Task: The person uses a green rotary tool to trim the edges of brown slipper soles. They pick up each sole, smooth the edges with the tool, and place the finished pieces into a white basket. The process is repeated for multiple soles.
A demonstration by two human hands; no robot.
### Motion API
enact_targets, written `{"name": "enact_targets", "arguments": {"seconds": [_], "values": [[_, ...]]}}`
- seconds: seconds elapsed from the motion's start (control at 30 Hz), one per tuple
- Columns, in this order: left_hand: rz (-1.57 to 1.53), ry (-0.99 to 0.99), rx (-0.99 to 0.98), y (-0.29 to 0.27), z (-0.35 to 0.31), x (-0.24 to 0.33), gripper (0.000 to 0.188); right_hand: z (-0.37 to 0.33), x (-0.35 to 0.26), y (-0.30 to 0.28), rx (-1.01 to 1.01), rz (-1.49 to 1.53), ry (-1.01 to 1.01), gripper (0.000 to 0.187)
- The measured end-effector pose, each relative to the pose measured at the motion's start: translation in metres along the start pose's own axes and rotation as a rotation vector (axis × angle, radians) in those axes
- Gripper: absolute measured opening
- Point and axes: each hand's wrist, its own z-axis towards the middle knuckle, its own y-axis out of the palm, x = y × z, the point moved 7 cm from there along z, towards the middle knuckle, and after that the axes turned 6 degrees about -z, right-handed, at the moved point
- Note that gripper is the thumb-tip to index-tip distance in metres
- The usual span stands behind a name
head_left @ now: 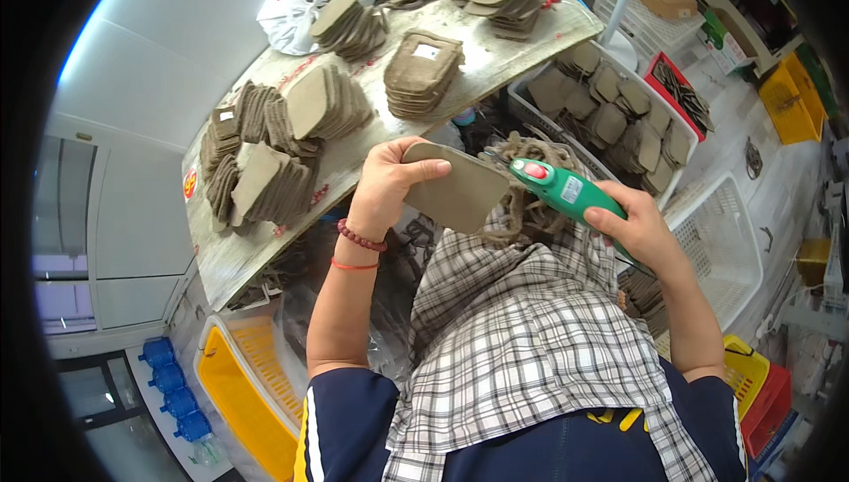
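Note:
My left hand [389,181] pinches a flat grey-brown pad [460,192] with rounded corners at its left edge, thumb on top. Wrapped in my right hand [641,227] is a green handheld power tool [562,190] with a red button. Its front end points at the pad's right edge; whether the two touch I cannot tell. Beneath them, a heap of grey-brown strips [531,150] lies at the top of my plaid apron [539,349].
Stacks of similar pads [332,102] and a white plastic bag [314,0] stand on the worn table [371,119]. To the right are a bin of pads [606,110], a red tray of strips [681,93] and a white basket [721,234]. A yellow basket [234,394] sits lower left.

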Motion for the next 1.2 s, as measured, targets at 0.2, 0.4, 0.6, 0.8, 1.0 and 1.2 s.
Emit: {"name": "enact_targets", "arguments": {"seconds": [0.2,0.4,0.6,0.8,1.0,1.2], "values": [[0.084,0.069,-0.001,-0.008,-0.002,0.019,0.012,0.0,-0.013,0.004,-0.031,-0.016,-0.039,0.041],[0.099,0.041,0.03,0.003,-0.001,0.009,0.012,-0.002,-0.027,0.002,-0.029,-0.112,-0.087,0.044],[0.096,0.017,-0.006,0.016,0.003,0.003,0.013,0.003,-0.029,0.007,-0.002,-0.064,-0.098,0.042],[0.133,-0.019,-0.06,0.024,0.009,-0.008,0.013,0.021,-0.034,0.017,-0.03,0.029,-0.06,0.042],[-0.009,0.021,-0.013,0.004,0.007,0.001,0.009,0.011,-0.02,-0.002,-0.014,-0.003,-0.027,0.039],[-0.018,0.027,0.004,-0.002,0.01,-0.002,0.011,0.006,-0.017,-0.008,-0.019,-0.085,-0.062,0.039]]}}
